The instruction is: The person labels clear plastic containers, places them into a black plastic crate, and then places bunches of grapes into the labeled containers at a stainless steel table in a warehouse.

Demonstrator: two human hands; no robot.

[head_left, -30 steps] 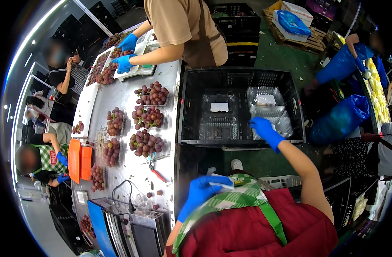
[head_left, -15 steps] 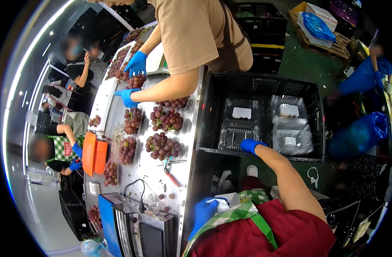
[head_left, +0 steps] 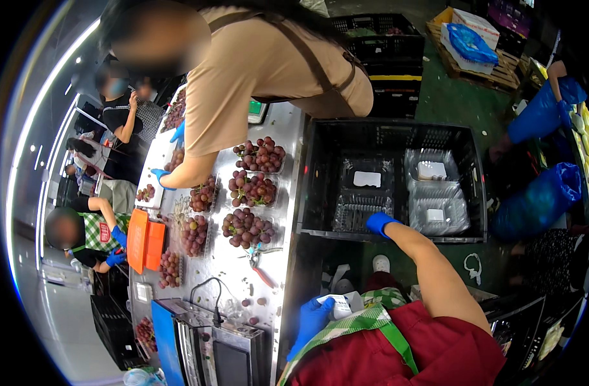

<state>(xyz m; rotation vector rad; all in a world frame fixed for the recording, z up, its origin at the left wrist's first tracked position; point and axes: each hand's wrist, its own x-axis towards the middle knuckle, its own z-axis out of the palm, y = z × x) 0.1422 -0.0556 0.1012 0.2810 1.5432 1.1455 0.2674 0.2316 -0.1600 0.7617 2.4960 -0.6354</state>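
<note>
Here the right hand [head_left: 378,223] reaches over the black crate's [head_left: 314,186] near rim, fingers touching, not visibly gripping, a clear clamshell tray [head_left: 360,207] just beyond; the left hand [head_left: 312,320] grips a white tag.

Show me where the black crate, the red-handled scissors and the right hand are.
black crate [head_left: 320,186]: head view, its left wall.
red-handled scissors [head_left: 263,276]: head view, the red handle.
right hand [head_left: 378,223]: head view, middle of the blue glove.

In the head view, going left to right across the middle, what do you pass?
Orange trays → bunches of red grapes on the metal table → red-handled scissors → right hand at the rim of the black crate → clear plastic clamshells → blue bag.
</note>
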